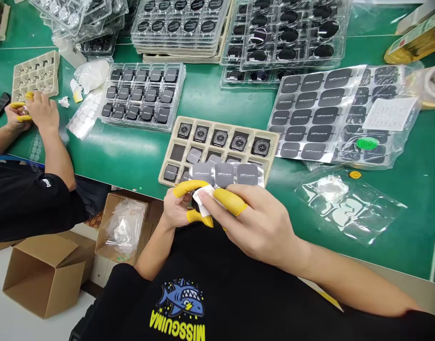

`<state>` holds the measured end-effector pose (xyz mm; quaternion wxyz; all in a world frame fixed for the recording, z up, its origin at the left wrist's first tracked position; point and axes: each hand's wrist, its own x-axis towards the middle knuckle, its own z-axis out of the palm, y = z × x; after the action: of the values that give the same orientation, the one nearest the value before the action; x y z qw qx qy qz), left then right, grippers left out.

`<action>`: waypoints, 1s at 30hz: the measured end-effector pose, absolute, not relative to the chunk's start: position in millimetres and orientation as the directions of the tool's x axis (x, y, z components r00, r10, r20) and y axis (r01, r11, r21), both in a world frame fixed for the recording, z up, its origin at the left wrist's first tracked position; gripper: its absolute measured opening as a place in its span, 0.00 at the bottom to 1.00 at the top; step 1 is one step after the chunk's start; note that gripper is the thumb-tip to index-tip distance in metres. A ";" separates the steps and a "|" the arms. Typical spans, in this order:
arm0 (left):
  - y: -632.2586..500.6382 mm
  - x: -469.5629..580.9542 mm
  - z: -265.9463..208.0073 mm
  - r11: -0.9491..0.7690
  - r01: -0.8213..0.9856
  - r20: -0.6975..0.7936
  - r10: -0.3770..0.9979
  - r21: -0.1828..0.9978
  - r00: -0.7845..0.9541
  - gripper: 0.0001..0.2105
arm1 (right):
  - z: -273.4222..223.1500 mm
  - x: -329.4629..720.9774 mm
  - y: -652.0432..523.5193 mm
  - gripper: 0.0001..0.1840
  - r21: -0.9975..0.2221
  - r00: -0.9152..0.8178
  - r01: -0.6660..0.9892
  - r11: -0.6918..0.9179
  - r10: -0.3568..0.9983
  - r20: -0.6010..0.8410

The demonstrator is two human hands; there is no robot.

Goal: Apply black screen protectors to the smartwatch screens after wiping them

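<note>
My left hand [178, 206], with yellow finger cots on thumb and finger, grips a small dark watch body [195, 204], mostly hidden. A folded white wipe [204, 198] is pressed against it by my right hand [263, 222], which also wears a yellow finger cot. Just beyond my fingers, a strip of grey HiFuture films [224, 174] lies over the near edge of a beige tray [165, 161]. The tray's far row holds square watch bodies [220, 138], sensor side up; nearer compartments hold some pieces with grey film faces.
Printed film sheets [313, 111] and a clear plastic bag [348, 203] lie to the right. A clear tray of black watch pieces [141, 94] sits left; stacked trays [288, 35] stand behind. At far left, a co-worker's hands [43, 111] work beside another beige tray [20, 71].
</note>
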<state>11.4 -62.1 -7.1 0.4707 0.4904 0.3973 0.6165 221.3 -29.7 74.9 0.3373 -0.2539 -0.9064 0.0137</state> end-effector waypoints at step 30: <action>-55.6 3.1 -13.0 -0.219 -0.154 0.203 0.973 0.964 -0.112 0.41 | 70.3 210.2 -11.2 0.20 -0.325 -0.633 0.389 0.862 0.507 0.586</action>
<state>3.1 -55.6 -13.0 0.4594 0.4828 0.4238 0.6134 210.2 -11.2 70.3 0.3488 -0.2488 -0.8996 0.0844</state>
